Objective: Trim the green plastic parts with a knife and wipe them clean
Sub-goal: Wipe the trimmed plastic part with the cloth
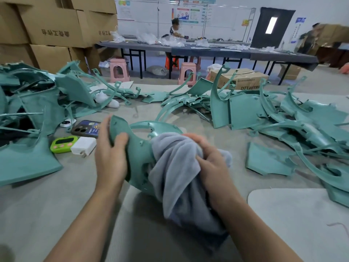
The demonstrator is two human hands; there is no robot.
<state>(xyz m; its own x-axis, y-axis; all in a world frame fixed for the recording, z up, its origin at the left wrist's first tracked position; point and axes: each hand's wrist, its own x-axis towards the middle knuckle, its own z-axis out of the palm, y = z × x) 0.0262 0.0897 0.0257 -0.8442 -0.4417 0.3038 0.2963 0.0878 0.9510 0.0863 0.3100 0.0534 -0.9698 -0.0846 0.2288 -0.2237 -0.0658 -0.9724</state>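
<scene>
A curved green plastic part (138, 148) with a ring-shaped end stands tilted above the table in front of me. My left hand (110, 154) grips its left edge, thumb on the inner face. My right hand (209, 159) clutches a grey cloth (175, 173) bunched against the part's right side; the cloth hangs down over the part's lower half and hides it. No knife is visible.
Piles of green plastic parts lie at the left (34, 103) and at the right (283, 125). A phone (86, 128), a green timer (63, 144) and a white charger (83, 146) sit beside my left hand. Cardboard boxes (56, 25) stand at the back left. A person (175, 29) sits at a far table.
</scene>
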